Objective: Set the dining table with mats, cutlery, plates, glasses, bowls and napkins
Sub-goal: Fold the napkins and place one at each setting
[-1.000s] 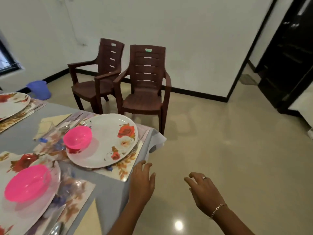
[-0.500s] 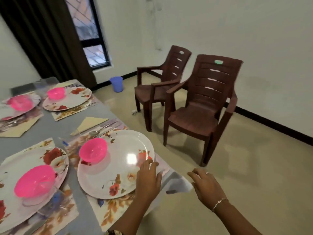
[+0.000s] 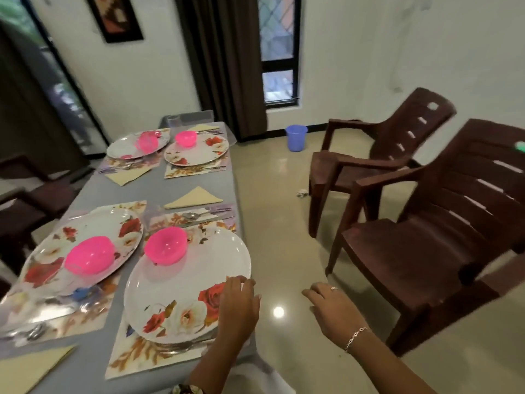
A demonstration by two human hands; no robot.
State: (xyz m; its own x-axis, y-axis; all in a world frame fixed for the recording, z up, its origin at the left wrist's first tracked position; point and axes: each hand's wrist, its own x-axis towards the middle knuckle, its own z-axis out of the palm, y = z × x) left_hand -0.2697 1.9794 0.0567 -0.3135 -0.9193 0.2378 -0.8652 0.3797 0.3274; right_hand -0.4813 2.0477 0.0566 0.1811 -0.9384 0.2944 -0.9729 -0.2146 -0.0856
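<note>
Four places are laid on the grey desk. Four floral mats: near-right mat, near-left mat, far-left mat, far-right mat. One plate on each, four in all: near-right plate, near-left plate, far-left plate, far-right plate. Four pink bowls, one per plate: near-right bowl, near-left bowl, far-left bowl, far-right bowl. Four yellow napkins: middle napkin, far-left napkin, end napkin, corner napkin, the last cut off by the frame. One clear glass at the far end, blurred. A spoon and knife lie past the near-right plate, and a fork is half hidden under its near rim. Other cutlery is too smeared to count. The left hand is over the near-right plate's edge, fingers loosely bent and holding nothing; contact cannot be told. The right hand is off the desk over the floor, fingers relaxed, empty, with a ring and bracelet. Two brown chairs, near chair and far chair, the near one cut off at right. One blue bucket stands by the window.
</note>
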